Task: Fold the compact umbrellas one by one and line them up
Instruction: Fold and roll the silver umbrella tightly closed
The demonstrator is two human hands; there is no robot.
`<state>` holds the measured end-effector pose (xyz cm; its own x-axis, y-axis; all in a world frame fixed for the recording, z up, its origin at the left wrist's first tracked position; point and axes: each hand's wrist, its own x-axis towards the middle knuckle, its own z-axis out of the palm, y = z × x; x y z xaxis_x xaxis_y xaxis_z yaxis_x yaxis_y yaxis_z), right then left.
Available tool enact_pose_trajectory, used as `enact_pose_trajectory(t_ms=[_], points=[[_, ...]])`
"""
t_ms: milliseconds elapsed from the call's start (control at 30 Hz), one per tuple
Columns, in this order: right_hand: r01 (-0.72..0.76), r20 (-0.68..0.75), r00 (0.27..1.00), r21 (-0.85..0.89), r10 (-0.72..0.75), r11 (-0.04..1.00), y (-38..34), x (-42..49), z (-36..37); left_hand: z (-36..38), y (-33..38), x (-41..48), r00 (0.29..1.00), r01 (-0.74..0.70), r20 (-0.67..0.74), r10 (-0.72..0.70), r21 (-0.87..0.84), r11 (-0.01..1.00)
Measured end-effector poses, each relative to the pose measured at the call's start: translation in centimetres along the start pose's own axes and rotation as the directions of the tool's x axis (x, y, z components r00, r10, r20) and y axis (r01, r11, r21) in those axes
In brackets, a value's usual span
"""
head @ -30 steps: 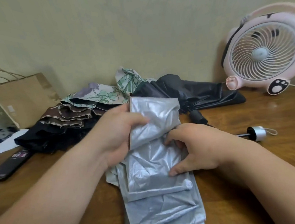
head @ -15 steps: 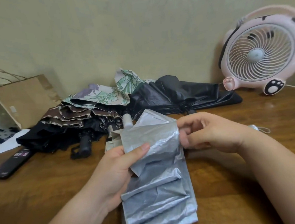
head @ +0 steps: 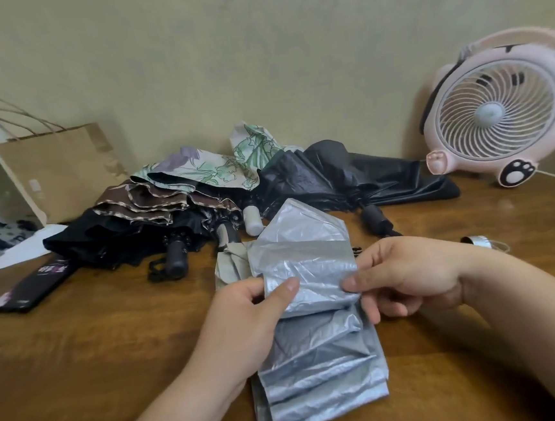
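R hand [head: 406,274] shifted onto silver umbrella [head: 315,311]; both hands pinch top panel, L hand [head: 246,327] opposite. Pleats creased, stacked mid-table.

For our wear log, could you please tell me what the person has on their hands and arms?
Nothing shows: the left hand and right hand are bare, without gloves, rings or a watch, and the left forearm and right forearm are uncovered, with no sleeve in view. The nails are short and unpainted.

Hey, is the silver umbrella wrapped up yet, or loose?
Loose. The silver umbrella lies in unrolled pleats; left hand and right hand pinch one panel.
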<state>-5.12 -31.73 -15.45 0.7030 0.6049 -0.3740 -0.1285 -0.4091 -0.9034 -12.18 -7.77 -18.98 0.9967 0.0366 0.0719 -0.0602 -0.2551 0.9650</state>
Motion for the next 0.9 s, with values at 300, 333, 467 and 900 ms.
enact_pose_trajectory(t_ms=[300, 333, 467, 900], points=[[0.258, -0.439, 0.88, 0.116, -0.183, 0.959, 2.7, -1.3, 3.7, -0.2, -1.0, -1.2, 0.996, -0.068, -0.058, 0.062, -0.107, 0.992], [0.3, -0.469, 0.856, 0.11, -0.217, 0.948, 2.7, -1.3, 4.0, -0.3, -1.2, -1.2, 0.995, -0.089, -0.056, 0.083, -0.104, 0.991], [0.413, -0.509, 0.816, 0.182, -0.274, 0.892, 2.1, -1.6, 4.9, -0.6, -0.5, -2.0, 0.995, -0.089, 0.04, 0.097, -0.156, 0.984], [0.325, -0.531, 0.762, -0.178, -0.369, 0.929, 2.9, -2.3, 6.3, -1.6, -0.3, -3.0, 0.996, -0.088, 0.016, 0.086, 0.207, 0.974]])
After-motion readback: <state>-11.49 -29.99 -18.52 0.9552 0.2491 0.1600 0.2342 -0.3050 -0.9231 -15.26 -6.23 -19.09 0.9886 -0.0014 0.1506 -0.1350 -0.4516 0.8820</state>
